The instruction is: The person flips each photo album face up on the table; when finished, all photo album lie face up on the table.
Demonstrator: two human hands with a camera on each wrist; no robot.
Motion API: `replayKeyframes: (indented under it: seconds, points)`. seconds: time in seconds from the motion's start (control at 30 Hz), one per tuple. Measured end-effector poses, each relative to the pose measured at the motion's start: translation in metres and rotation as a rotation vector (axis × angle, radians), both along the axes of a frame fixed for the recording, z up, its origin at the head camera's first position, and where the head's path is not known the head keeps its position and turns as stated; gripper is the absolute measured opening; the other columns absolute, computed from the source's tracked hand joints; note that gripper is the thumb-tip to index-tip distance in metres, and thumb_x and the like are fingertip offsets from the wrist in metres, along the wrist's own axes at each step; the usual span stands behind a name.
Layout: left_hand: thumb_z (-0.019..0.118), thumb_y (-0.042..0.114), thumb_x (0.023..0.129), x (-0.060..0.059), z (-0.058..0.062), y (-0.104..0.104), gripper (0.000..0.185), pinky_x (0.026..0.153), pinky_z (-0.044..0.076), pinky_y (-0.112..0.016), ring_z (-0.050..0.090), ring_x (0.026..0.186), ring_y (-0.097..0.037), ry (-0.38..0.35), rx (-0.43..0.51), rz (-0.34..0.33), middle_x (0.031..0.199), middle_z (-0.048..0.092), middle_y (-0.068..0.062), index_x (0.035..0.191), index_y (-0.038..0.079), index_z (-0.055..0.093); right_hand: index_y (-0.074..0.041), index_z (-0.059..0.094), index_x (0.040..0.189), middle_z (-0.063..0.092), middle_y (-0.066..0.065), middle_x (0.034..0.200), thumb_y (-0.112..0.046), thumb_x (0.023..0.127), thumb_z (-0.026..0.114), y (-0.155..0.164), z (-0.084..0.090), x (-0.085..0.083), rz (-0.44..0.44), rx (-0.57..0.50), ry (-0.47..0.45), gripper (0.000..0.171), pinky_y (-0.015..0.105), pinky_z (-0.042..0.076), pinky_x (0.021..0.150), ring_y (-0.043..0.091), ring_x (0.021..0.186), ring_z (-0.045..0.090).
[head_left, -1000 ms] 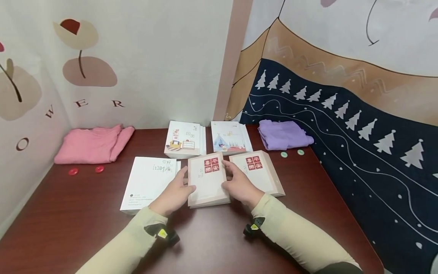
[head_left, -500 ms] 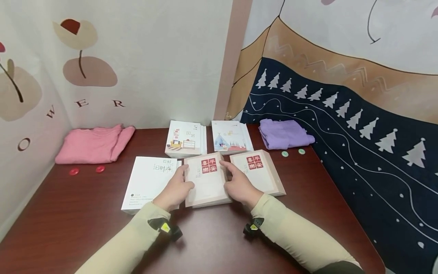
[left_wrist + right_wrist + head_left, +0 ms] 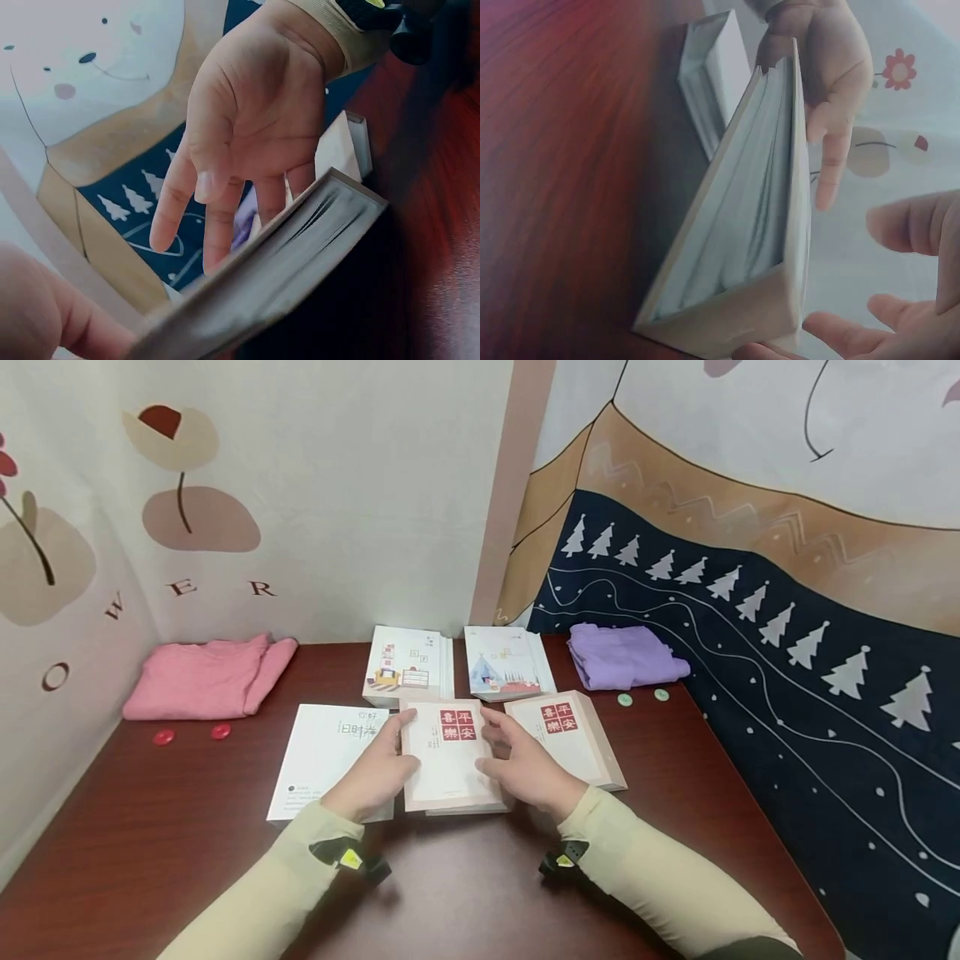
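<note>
Near the table's middle lies a cream book (image 3: 442, 768) with four red squares on its cover. The left hand (image 3: 375, 772) grips its left edge, thumb on the cover and fingers down at the page side. That edge looks raised in the right wrist view, the book (image 3: 727, 225) leaning. At its spine, the right hand (image 3: 528, 764) has its fingers extended, their tips reaching the book's side. In the left wrist view, the right hand (image 3: 255, 112) shows its palm, thumb free and fingertips partly hidden behind the book.
A matching book (image 3: 573, 747) lies close on the right, a white book (image 3: 322, 768) on the left. Behind stand two illustrated books (image 3: 405, 664). Pink cloth (image 3: 206, 677) with red buttons (image 3: 163, 737) is at left, purple cloth (image 3: 626, 656) with green buttons (image 3: 625, 700) at right.
The cream book's cover has shifted slightly left, showing more of the lower layer at its bottom right. Both hands stay at its sides; the right thumb has moved slightly left.
</note>
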State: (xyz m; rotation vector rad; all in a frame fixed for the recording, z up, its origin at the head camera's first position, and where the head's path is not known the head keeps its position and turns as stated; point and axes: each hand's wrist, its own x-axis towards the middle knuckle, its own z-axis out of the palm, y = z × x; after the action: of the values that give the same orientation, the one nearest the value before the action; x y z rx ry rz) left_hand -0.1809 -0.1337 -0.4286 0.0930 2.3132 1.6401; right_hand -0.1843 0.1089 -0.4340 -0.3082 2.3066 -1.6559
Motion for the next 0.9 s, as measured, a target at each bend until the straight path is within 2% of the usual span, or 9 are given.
replayKeyframes:
  seconds: [0.07,0.17,0.33,0.43,0.53,0.6,0.67,0.8,0.9]
  points:
    - [0.048,-0.003,0.094,0.003,0.005,-0.002,0.088,0.106,0.053,-0.048,0.054,0.137,-0.043,0.009,0.051,0.000,0.160,0.036,-0.032,0.170,0.011,0.005,-0.016,0.034,0.165,0.047,0.024,0.160,-0.007,0.098,0.069,0.000,0.003,0.001,0.031,-0.019,-0.016,0.077,0.057,0.039,0.120,0.042,0.148,0.046]
    - [0.048,0.003,0.101,0.006,0.013,-0.003,0.088,0.095,0.060,-0.045,0.062,0.128,-0.042,0.034,0.127,0.005,0.156,0.039,-0.032,0.171,0.023,-0.002,-0.016,0.032,0.166,0.046,0.024,0.160,-0.012,0.098,0.070,0.000,0.007,0.003,0.070,-0.039,-0.031,0.078,0.057,0.040,0.120,0.042,0.147,0.047]
    - [0.044,0.013,0.111,0.011,0.020,-0.001,0.079,0.106,0.053,-0.048,0.055,0.137,-0.046,0.110,0.257,-0.063,0.163,0.036,-0.030,0.170,0.027,-0.006,-0.020,0.018,0.170,0.032,0.028,0.167,-0.016,0.104,0.061,-0.003,0.012,0.006,0.115,-0.229,-0.103,0.079,0.061,0.039,0.119,0.043,0.152,0.038]
    - [0.040,0.016,0.113,0.012,0.014,0.003,0.074,0.112,0.046,-0.058,0.050,0.141,-0.050,0.135,0.312,-0.161,0.165,0.035,-0.028,0.171,0.025,-0.006,-0.025,0.001,0.171,0.022,0.029,0.170,-0.021,0.108,0.048,-0.006,0.017,0.009,0.134,-0.387,-0.158,0.079,0.065,0.037,0.118,0.044,0.156,0.030]
    - [0.040,0.017,0.114,0.012,0.005,0.007,0.073,0.119,0.035,-0.065,0.039,0.150,-0.048,0.137,0.297,-0.250,0.167,0.035,-0.026,0.171,0.023,-0.006,-0.028,-0.007,0.171,0.015,0.024,0.174,-0.020,0.107,0.049,-0.008,0.018,0.010,0.101,-0.449,-0.139,0.085,0.061,0.044,0.114,0.045,0.152,0.035]
    - [0.041,0.016,0.113,0.011,-0.002,0.010,0.074,0.121,0.031,-0.065,0.036,0.153,-0.046,0.141,0.259,-0.280,0.165,0.038,-0.025,0.171,0.020,-0.004,-0.029,-0.006,0.171,0.015,0.021,0.174,-0.013,0.102,0.056,-0.009,0.015,0.009,0.059,-0.411,-0.105,0.094,0.056,0.050,0.109,0.045,0.145,0.045]
    - [0.044,0.014,0.112,0.011,-0.007,0.011,0.075,0.122,0.030,-0.064,0.035,0.154,-0.045,0.148,0.214,-0.289,0.162,0.042,-0.027,0.171,0.017,-0.002,-0.030,0.000,0.171,0.015,0.016,0.175,-0.006,0.095,0.065,-0.009,0.011,0.007,-0.008,-0.281,-0.052,0.103,0.052,0.050,0.109,0.039,0.142,0.047]
    - [0.050,0.012,0.108,0.010,-0.013,0.010,0.078,0.121,0.034,-0.063,0.038,0.152,-0.044,0.143,0.088,-0.217,0.162,0.043,-0.028,0.171,0.014,0.003,-0.030,0.009,0.171,0.026,0.017,0.172,0.002,0.084,0.069,-0.005,0.003,0.004,-0.095,0.029,0.038,0.111,0.053,0.042,0.115,0.035,0.139,0.046]
    - [0.053,0.015,0.107,0.008,-0.014,0.007,0.079,0.125,0.028,-0.061,0.032,0.155,-0.045,0.117,-0.020,-0.136,0.166,0.035,-0.029,0.171,0.015,0.006,-0.022,0.012,0.171,0.026,0.019,0.172,0.007,0.079,0.067,-0.002,0.001,0.004,-0.124,0.117,0.089,0.111,0.058,0.034,0.120,0.037,0.147,0.039]
